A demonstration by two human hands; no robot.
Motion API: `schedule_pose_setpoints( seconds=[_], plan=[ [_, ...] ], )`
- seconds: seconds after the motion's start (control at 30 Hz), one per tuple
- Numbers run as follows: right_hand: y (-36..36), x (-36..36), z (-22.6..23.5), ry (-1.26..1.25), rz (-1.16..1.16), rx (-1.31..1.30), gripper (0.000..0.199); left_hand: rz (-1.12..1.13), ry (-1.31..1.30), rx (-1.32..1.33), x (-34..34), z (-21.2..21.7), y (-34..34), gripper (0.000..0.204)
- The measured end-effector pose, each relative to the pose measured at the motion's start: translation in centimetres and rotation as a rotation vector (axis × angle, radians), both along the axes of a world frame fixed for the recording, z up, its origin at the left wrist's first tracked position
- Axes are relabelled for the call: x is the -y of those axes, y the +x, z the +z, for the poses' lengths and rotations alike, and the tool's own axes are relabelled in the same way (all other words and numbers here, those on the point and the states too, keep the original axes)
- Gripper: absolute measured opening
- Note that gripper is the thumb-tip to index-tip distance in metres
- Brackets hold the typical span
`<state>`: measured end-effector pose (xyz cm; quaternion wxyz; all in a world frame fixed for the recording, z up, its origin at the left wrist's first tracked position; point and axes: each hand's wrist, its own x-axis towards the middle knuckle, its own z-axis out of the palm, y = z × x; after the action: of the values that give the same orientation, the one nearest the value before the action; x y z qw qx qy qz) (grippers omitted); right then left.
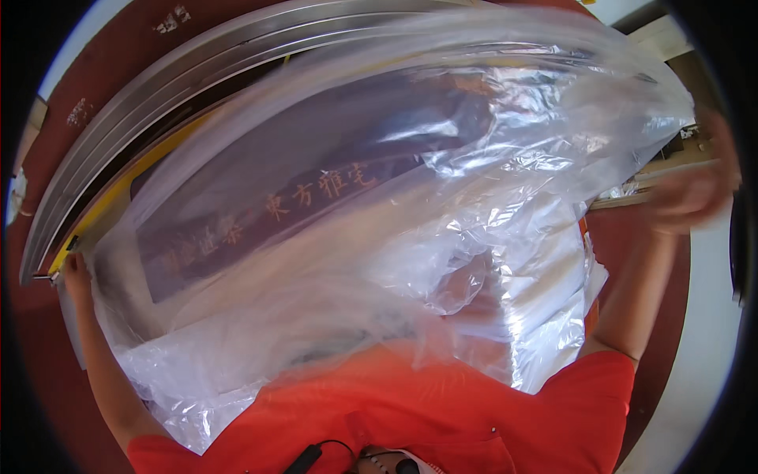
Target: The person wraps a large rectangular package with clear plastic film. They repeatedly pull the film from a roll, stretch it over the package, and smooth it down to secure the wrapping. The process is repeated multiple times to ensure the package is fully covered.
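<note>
A wide clear plastic sheet [545,213] billows across the area in front of me, blurred in places by motion. Through it shows a dark grey printed panel [276,182] with gold characters. At the far left, my left hand [76,272] is closed on the edge of the plastic sheet, beside the end of a yellow strip [103,207]. My right hand [695,193] is raised at the right, near the sheet's far right corner. Motion smears its fingers, so its grip cannot be made out.
Long curved-looking metal rails [181,75] run along the far side, beyond the yellow strip. Dark red floor [632,245] shows at the right. A pale ledge [643,183] stands behind the sheet's right end.
</note>
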<state>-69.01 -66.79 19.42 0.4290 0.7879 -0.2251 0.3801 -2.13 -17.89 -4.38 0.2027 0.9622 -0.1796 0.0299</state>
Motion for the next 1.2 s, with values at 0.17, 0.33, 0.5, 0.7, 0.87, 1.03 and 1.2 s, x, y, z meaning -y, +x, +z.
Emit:
schedule_pose_setpoints(
  seconds=[0.17,0.33,0.5,0.7,0.87,1.03,1.2],
  plan=[
    [-2.2,5.5,-19.4,0.939,-0.54,-0.006,0.051,-0.201,0.203,0.539,-9.7,-4.9,8.1,0.022],
    [-0.2,6.5,-21.4,1.072,-0.267,-0.163,0.054,0.047,0.374,0.23,-9.9,-3.4,2.5,0.024],
    [4.8,8.3,-22.0,0.783,-0.385,-0.256,0.051,0.181,0.222,0.302,-6.7,-3.4,0.8,0.029],
    [8.9,-4.4,-14.3,1.874,0.316,0.113,0.046,0.186,0.224,0.259,-8.0,-3.3,0.8,0.033],
    [7.4,-18.2,-13.8,1.944,0.23,-0.771,0.057,0.186,0.265,0.234,-9.1,-4.7,2.9,0.036],
    [3.6,-12.6,-12.2,1.478,0.201,0.33,0.028,0.134,0.198,0.259,-8.0,-4.9,3.6,0.035],
    [2.9,-13.0,-14.1,2.448,0.728,1.153,0.057,0.069,0.139,0.205,-10.5,-7.5,8.3,0.033]
  ],
)
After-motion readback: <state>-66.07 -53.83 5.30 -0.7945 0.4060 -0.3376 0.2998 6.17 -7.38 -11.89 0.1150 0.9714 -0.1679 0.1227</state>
